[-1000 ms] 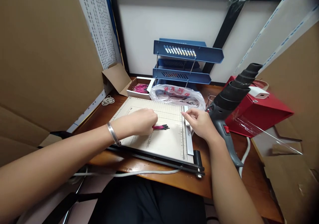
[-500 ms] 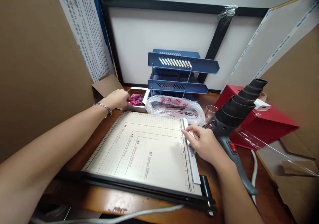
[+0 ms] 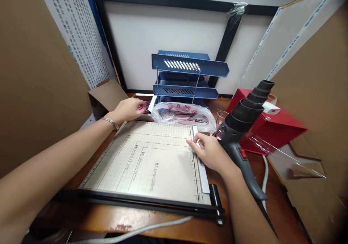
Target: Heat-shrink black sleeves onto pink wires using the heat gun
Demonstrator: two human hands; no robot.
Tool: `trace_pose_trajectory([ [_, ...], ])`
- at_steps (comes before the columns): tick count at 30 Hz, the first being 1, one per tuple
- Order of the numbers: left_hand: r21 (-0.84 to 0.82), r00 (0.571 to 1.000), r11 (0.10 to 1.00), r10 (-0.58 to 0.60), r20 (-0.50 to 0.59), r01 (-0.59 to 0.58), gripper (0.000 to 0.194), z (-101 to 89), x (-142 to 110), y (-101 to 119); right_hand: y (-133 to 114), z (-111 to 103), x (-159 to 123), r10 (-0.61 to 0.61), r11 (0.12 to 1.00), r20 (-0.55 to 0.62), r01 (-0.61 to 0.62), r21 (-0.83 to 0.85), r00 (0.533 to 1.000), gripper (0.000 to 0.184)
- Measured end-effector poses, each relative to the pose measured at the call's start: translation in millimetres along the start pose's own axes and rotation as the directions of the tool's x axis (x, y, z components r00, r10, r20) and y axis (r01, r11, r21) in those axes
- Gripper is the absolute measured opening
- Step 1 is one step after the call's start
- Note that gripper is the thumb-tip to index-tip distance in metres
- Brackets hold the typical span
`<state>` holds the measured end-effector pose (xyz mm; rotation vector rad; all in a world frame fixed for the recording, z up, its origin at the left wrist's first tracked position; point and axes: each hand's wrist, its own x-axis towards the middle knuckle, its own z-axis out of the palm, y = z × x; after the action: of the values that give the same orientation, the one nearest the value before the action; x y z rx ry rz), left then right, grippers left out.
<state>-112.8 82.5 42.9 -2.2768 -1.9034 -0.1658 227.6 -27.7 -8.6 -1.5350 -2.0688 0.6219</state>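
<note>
My left hand point(image 3: 129, 108) reaches into a small white box point(image 3: 148, 104) at the far left of the desk, its fingers curled among pink and black pieces point(image 3: 144, 107) inside; what it grips is hidden. My right hand point(image 3: 208, 150) rests on the white ruler strip point(image 3: 201, 162) along the right edge of the beige paper cutter board point(image 3: 152, 160), fingers bent and pressed on the strip. The board's gridded face is bare.
A black heat gun point(image 3: 243, 128) lies right of the cutter with its white cord point(image 3: 265, 173). Behind are a clear plastic bag point(image 3: 182, 114), a blue stacked letter tray point(image 3: 187, 75) and a red box point(image 3: 274, 128). Cardboard panels point(image 3: 38, 63) wall both sides.
The left hand left the board, carrying the pink-black bundle to the white box, and now sits inside it. The right hand stayed on the ruler strip. The view shifted forward.
</note>
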Motion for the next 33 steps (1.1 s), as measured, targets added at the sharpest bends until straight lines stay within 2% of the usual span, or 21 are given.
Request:
trace_pose_trajectory([
  [3,-0.071,0.986,0.986,0.153,0.065,-0.148,0.045,-0.4,-10,40,-3,1,0,0.008,1.0,0.013,-0.008,-0.001,1.0,0.036],
  [6,-0.145,0.958,0.958,0.263,0.111,-0.246,0.055,7.5,-16,76,-4,2,0,-0.004,1.0,0.023,0.004,0.014,1.0,0.039],
  [8,-0.252,0.94,0.93,0.31,0.142,-0.269,0.065,14.4,-13,95,-4,3,0,-0.02,0.999,0.028,0.02,0.025,0.999,0.039],
  [13,-0.354,0.912,0.891,0.365,0.188,-0.284,0.074,26.8,8,124,-3,6,0,-0.059,0.998,0.04,0.059,0.014,0.997,0.043],
  [19,-0.404,0.857,0.864,0.431,0.283,-0.301,0.068,39.5,22,138,-1,8,2,-0.023,1.0,0.054,0.023,0.002,0.998,0.044],
  [23,-0.407,0.854,0.867,0.424,0.302,-0.287,0.07,47.1,27,137,-2,8,2,-0.002,1.0,0.061,0.003,-0.003,0.998,0.044],
  [27,-0.407,0.85,0.86,0.441,0.286,-0.309,0.062,49.0,27,135,-3,7,2,-0.009,1.0,0.07,0.008,0.017,0.997,0.045],
  [33,-0.349,0.884,0.883,0.407,0.23,-0.315,0.052,43.6,30,137,-3,9,3,0.004,1.0,0.058,-0.006,0.024,0.998,0.044],
])
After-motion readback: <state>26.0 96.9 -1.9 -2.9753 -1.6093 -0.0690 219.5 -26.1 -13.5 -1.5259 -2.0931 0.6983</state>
